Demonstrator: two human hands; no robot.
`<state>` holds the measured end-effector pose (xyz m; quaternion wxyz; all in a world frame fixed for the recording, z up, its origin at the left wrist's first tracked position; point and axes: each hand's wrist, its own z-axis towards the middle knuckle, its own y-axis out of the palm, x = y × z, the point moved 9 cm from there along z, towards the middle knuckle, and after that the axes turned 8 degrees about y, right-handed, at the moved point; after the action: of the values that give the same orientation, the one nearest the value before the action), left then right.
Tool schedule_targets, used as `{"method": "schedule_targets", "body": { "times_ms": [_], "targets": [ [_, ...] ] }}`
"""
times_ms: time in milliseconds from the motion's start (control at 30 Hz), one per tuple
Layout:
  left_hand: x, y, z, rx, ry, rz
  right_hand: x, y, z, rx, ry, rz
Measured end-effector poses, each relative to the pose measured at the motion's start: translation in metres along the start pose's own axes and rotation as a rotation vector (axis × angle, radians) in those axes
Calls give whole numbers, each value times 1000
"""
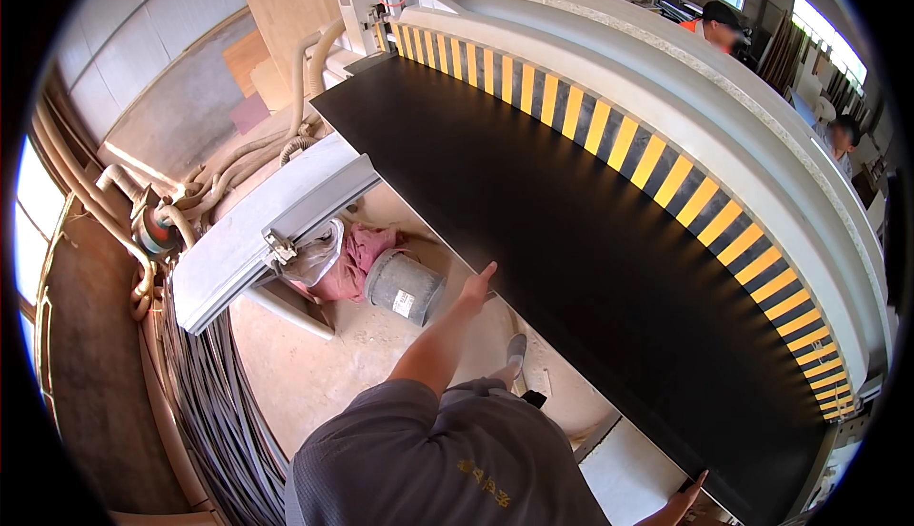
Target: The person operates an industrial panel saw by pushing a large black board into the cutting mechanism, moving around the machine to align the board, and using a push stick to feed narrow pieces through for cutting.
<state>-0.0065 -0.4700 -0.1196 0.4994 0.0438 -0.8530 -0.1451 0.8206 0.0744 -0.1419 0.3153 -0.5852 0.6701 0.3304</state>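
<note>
A long black board [571,269] lies in front of me on a large machine, its far side running along a curtain of yellow and black strips [624,145]. At the middle of its near edge, my left hand [476,288] grips the board, with the thumb showing at the edge and the other fingers largely hidden below. Farther right along that edge, near the bottom of the view, my right hand [687,499] holds the board too; its fingers are partly out of sight.
Behind the strips runs the machine's long pale beam [609,55]. At left a grey side table [276,221] sticks out, with a grey bucket [405,286] and pink cloth [354,264] below it. Hoses and long dark strips [224,421] lie farther left. Two people stand beyond the beam.
</note>
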Motion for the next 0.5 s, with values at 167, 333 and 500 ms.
{"method": "schedule_targets", "body": {
  "times_ms": [167, 333, 500],
  "targets": [
    [-1, 0, 2, -9, 2, -6, -3, 7, -11, -12, 14, 36],
    [1, 4, -3, -22, 4, -7, -3, 9, -17, 5, 19, 44],
    [6, 4, -7, -30, 18, -23, -1, 10, -10, -61, 29, 63]
  ]
}}
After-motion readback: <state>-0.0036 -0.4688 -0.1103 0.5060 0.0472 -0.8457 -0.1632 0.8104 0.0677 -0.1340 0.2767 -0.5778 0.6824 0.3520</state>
